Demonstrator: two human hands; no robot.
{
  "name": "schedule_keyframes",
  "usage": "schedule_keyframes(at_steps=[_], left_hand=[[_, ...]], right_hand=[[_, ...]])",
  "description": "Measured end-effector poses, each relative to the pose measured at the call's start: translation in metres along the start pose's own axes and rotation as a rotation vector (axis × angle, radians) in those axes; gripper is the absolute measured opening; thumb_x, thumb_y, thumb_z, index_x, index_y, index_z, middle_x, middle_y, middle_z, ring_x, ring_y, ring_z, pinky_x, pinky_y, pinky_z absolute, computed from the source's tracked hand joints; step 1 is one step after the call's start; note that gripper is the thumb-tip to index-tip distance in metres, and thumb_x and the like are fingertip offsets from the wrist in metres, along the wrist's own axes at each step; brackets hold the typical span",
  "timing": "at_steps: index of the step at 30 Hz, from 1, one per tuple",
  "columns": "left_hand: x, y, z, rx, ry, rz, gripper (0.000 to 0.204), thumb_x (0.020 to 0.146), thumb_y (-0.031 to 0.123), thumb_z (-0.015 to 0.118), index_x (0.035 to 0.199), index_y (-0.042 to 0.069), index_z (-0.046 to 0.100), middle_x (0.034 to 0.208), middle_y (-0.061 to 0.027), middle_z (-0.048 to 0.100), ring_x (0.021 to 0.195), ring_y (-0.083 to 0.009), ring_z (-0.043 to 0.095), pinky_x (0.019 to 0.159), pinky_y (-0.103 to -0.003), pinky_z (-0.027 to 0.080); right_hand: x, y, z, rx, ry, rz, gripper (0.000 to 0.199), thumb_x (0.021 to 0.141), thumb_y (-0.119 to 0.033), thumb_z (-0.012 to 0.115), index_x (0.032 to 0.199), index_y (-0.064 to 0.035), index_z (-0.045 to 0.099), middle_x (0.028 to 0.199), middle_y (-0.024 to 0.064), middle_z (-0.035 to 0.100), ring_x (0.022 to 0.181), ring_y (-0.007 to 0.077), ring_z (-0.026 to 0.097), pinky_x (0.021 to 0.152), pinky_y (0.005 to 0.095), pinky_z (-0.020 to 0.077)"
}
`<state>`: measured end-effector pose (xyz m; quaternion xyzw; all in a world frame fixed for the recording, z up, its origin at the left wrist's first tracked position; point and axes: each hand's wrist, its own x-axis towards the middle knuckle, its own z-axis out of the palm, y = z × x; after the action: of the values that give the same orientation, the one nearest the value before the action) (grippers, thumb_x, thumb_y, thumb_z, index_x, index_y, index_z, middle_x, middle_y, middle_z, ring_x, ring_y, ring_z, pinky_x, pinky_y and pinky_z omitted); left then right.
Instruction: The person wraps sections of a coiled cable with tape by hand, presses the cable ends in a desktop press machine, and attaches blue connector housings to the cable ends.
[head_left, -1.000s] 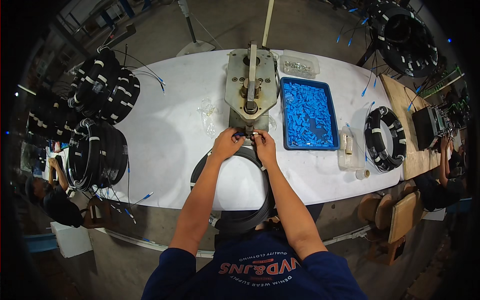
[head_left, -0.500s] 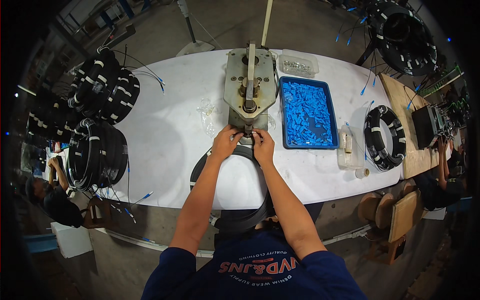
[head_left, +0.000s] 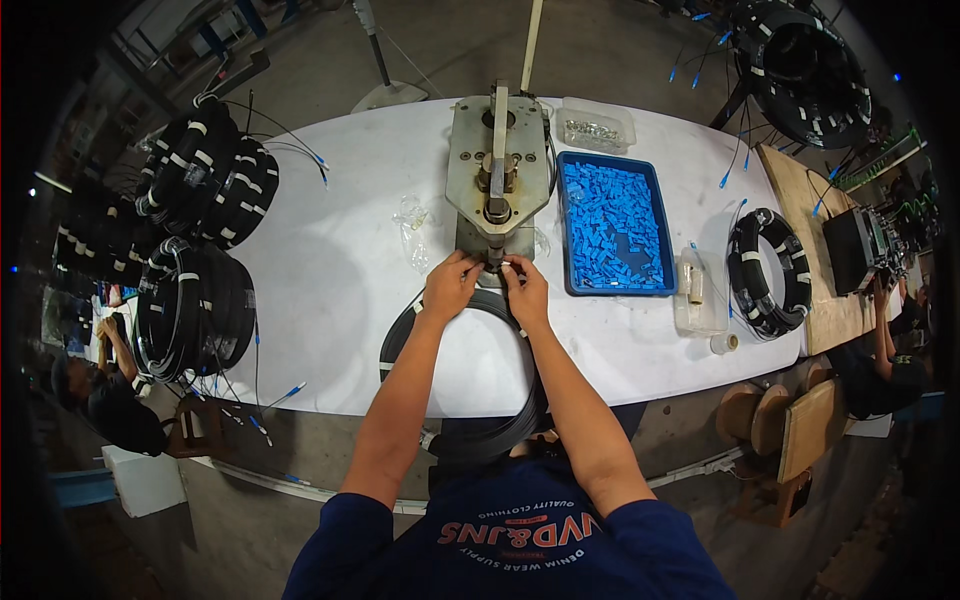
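A metal lever press (head_left: 465, 180) stands at the middle of the white table. My left hand (head_left: 450, 288) is closed, thumb and fingers pinched together at the left of the press's lower tip. From the other side my right hand (head_left: 527, 293) pinches close to the same spot, a small white bit showing at its fingertips. Between them they seem to hold a stretch of black cable under the tip; the fingers hide most of it. The black cable coil (head_left: 393, 350) it appears to belong to lies between my forearms, overhanging the table's front edge.
Right of the press sit a blue tray (head_left: 568, 270) of small blue parts and a clear box (head_left: 625, 130) of metal pieces. Cable coils (head_left: 195, 310) are stacked at left; another coil (head_left: 742, 270) lies at right. People work at both sides.
Both hands stay at the press tip and have barely moved; only their fingers shift slightly. The view has tilted a little. Nothing has visibly been let go.
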<state>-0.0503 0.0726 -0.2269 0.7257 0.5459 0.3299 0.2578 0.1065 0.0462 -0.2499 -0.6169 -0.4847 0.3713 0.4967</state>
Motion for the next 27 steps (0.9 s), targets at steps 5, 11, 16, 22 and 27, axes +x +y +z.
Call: schedule_keyframes(at_steps=[5, 11, 16, 22, 27], left_hand=[[0.0, 0.0, 0.001, 0.008, 0.005, -0.006, 0.021, 0.091, 0.02, 0.064, 0.102, 0.005, 0.072, 0.096, -0.0116, 0.066, 0.087, -0.0337, 0.065, 0.075, -0.038, 0.051], [-0.001, -0.001, 0.003, -0.012, 0.053, 0.033, 0.018, 0.089, 0.019, 0.063, 0.097, 0.007, 0.073, 0.09, -0.0122, 0.063, 0.08, -0.0342, 0.063, 0.07, -0.04, 0.05], [0.0, 0.004, 0.0, -0.033, 0.032, 0.008, 0.017, 0.089, 0.019, 0.064, 0.095, 0.006, 0.073, 0.089, -0.0115, 0.063, 0.08, -0.033, 0.063, 0.07, -0.039, 0.05], [0.002, 0.005, -0.005, -0.033, -0.001, -0.021, 0.023, 0.085, 0.024, 0.067, 0.096, 0.005, 0.07, 0.087, -0.0124, 0.063, 0.081, -0.0323, 0.064, 0.072, -0.04, 0.05], [0.005, 0.008, -0.003, -0.074, -0.045, -0.077, 0.022, 0.085, 0.022, 0.065, 0.096, 0.004, 0.069, 0.089, -0.0132, 0.065, 0.082, -0.0332, 0.064, 0.073, -0.04, 0.05]], right_hand=[[-0.001, -0.001, 0.0, -0.031, 0.02, 0.007, 0.021, 0.094, -0.011, 0.06, 0.111, -0.0023, 0.066, 0.095, 0.011, 0.07, 0.082, 0.0165, 0.063, 0.078, 0.0286, 0.0494], [0.0, -0.003, 0.0, -0.026, 0.012, 0.016, 0.02, 0.093, -0.011, 0.06, 0.111, -0.0024, 0.066, 0.095, 0.012, 0.071, 0.084, 0.0184, 0.065, 0.079, 0.0297, 0.0499], [-0.001, -0.005, 0.0, -0.028, 0.024, 0.007, 0.02, 0.093, -0.011, 0.06, 0.111, -0.0022, 0.066, 0.096, 0.0124, 0.071, 0.085, 0.0189, 0.065, 0.08, 0.0297, 0.0498], [-0.001, -0.006, 0.0, -0.018, 0.019, 0.023, 0.021, 0.094, -0.013, 0.06, 0.111, -0.0025, 0.067, 0.095, 0.0104, 0.07, 0.083, 0.0167, 0.064, 0.077, 0.0283, 0.0492], [0.003, 0.004, -0.001, 0.007, 0.018, 0.042, 0.022, 0.095, -0.016, 0.061, 0.112, -0.0026, 0.067, 0.093, 0.0076, 0.07, 0.082, 0.0124, 0.061, 0.071, 0.0259, 0.0482]])
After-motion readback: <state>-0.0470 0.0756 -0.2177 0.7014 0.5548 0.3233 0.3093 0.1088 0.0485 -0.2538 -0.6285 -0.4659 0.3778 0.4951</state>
